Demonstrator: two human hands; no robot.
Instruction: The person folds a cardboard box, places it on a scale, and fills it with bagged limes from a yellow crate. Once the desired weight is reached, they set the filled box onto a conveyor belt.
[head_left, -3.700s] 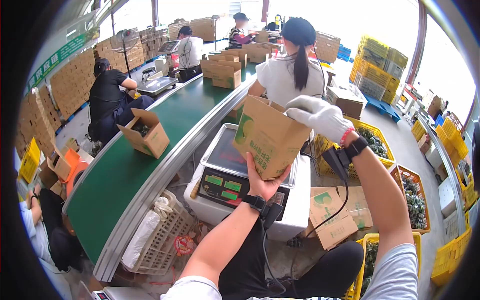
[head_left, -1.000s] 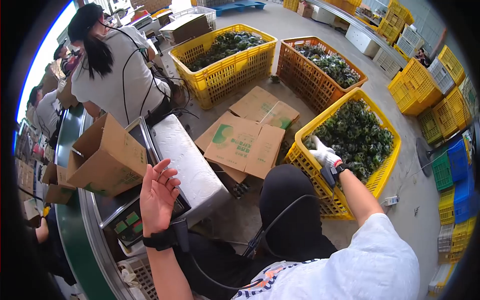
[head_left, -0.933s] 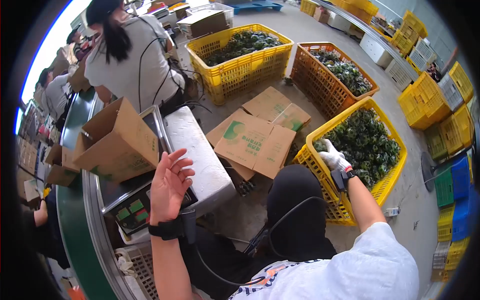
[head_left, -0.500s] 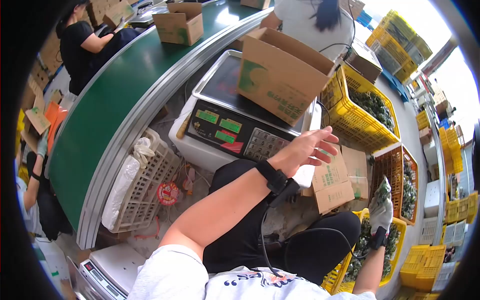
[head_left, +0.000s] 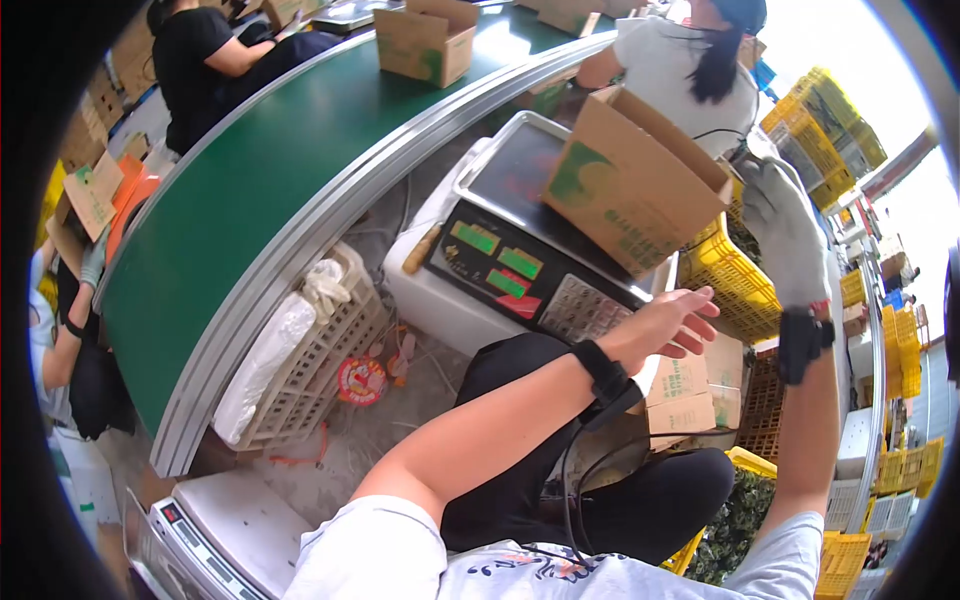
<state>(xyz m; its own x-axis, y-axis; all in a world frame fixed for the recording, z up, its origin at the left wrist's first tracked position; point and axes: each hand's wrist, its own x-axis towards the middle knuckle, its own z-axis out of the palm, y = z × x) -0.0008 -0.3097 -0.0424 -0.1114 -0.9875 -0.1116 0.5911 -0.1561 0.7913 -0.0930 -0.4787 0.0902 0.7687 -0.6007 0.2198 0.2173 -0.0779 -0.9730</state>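
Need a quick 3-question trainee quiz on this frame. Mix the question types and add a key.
1. True or false: the cardboard box stands on the pan of the scale.
2. Which of the person's hands wears a white glove? A) left B) right C) both
3. Fill in: the conveyor belt beyond the scale is ____ in colour.

Key
1. True.
2. B. The right hand is gloved and raised beside the box's open top. The left hand is bare, with its fingers spread in front of the scale.
3. Green.
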